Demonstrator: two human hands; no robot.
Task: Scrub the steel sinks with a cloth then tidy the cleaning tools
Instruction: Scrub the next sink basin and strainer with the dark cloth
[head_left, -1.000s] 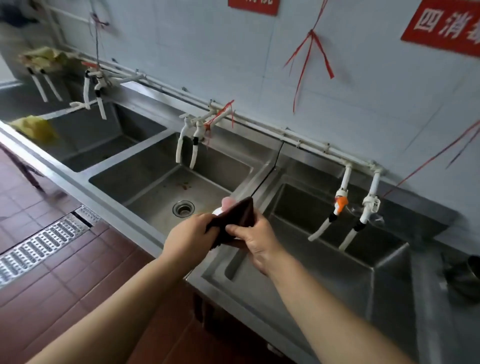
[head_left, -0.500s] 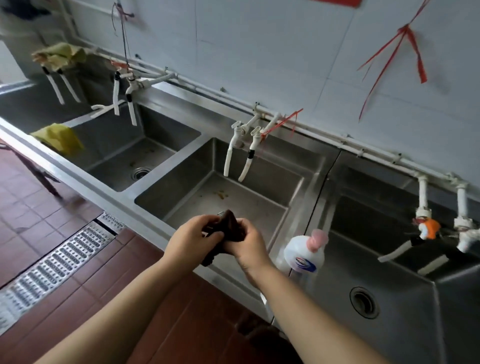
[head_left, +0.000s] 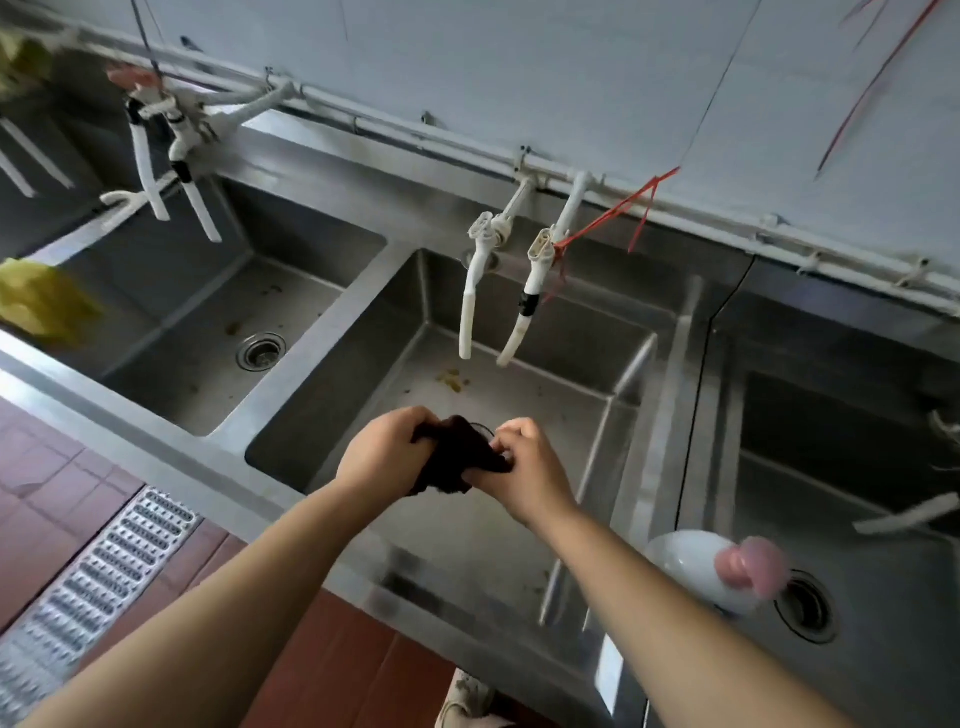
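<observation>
At the far left a yellow cloth (head_left: 41, 304) hangs over the front rim of the steel unit, beside the left sink (head_left: 218, 332), whose round drain (head_left: 261, 351) sits in a floor speckled with bits of dirt. A pair of white taps (head_left: 171, 171) droops over that basin from the pipe along the wall. Below, on the red tiled floor, a perforated metal drain grate (head_left: 104, 587) runs along the front of the unit. The middle sink (head_left: 587, 364) comes next, with two more white taps (head_left: 498, 291) hanging over it and some yellowish scraps (head_left: 452, 378) on its bottom. Over this basin, near its front edge, the person holds a dark cloth (head_left: 452, 457) bunched between both hands: the left hand (head_left: 382, 457) has its fingers curled round the cloth's left end, and the right hand (head_left: 524, 470) pinches and grips the right end, the two nearly touching. A red string (head_left: 618, 210) trails from the right tap of the middle pair up toward the wall. Further right, a white bottle with a pink cap (head_left: 711, 569) stands at the divider between the middle sink and the right sink (head_left: 857, 467), just beside the right forearm, with that basin's drain (head_left: 808, 605) close behind it.
</observation>
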